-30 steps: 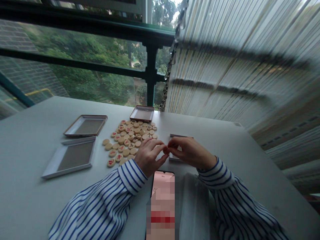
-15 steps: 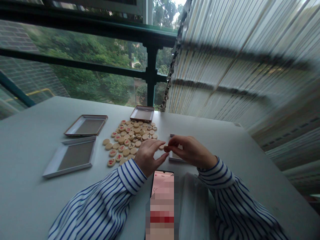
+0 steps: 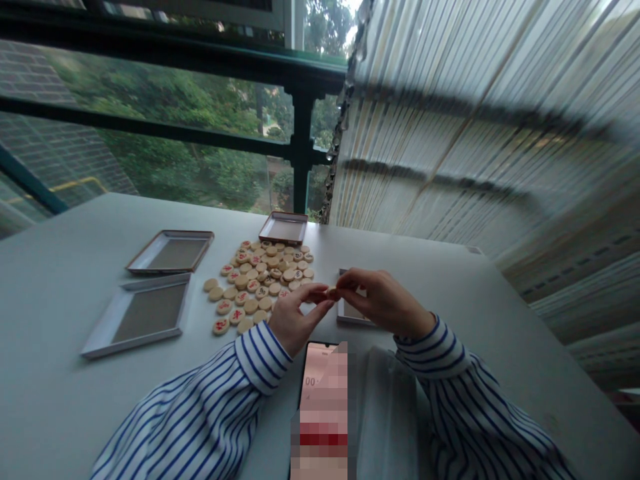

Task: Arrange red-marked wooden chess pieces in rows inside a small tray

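Note:
Between the fingertips of both hands is one round wooden xiangqi piece (image 3: pixel 332 291), held above the table. My left hand (image 3: pixel 296 313) pinches its left side with thumb and forefinger. My right hand (image 3: pixel 387 300) pinches the same piece from the right. Just left of my left hand spreads a heap of xiangqi pieces (image 3: pixel 263 272), some face up with red or black characters, others showing plain wood. Partly hidden beneath my right hand lies a shallow box tray (image 3: pixel 349 313); what it holds I cannot make out.
Two open box halves, a brown-rimmed one (image 3: pixel 170 251) and a white one (image 3: pixel 140 313), lie at the left. Another small box half (image 3: pixel 283 228) stands behind the pieces. A phone (image 3: pixel 320 373) and a clear plastic sleeve (image 3: pixel 387 407) lie near me on the white table (image 3: pixel 475 320).
My left thumb and forefinger have closed onto the piece, which only my right hand held before. My right hand stays nearly in place.

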The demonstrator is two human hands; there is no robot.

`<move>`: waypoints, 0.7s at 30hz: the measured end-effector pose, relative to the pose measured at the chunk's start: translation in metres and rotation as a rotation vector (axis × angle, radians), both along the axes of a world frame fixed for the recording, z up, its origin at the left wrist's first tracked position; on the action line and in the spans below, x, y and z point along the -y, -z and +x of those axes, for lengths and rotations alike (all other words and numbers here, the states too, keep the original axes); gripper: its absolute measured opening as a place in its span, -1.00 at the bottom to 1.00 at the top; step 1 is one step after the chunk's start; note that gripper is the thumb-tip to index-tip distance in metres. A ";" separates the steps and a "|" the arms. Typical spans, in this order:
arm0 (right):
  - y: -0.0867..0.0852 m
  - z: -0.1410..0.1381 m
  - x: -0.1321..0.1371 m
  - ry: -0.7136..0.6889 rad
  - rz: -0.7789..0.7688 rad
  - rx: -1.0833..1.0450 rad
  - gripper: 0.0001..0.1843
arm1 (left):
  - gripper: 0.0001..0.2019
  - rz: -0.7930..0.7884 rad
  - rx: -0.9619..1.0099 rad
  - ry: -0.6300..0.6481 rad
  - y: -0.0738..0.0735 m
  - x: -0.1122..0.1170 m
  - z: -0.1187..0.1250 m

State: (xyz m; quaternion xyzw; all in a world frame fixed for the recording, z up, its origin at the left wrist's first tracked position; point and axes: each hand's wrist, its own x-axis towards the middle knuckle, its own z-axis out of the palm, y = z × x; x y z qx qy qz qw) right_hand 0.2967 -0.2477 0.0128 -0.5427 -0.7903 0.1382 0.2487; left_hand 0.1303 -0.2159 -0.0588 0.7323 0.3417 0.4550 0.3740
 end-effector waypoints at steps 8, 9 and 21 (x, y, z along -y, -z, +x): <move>0.000 0.000 0.001 -0.017 -0.019 -0.024 -0.85 | -0.79 -0.068 0.045 0.018 -0.002 -0.001 0.000; 0.000 0.000 0.001 -0.019 -0.022 -0.026 -0.84 | -0.79 -0.069 0.049 0.021 -0.002 -0.001 0.001; -0.002 0.000 0.001 -0.006 -0.026 -0.021 -0.87 | -0.79 -0.081 0.052 0.030 0.000 -0.002 0.000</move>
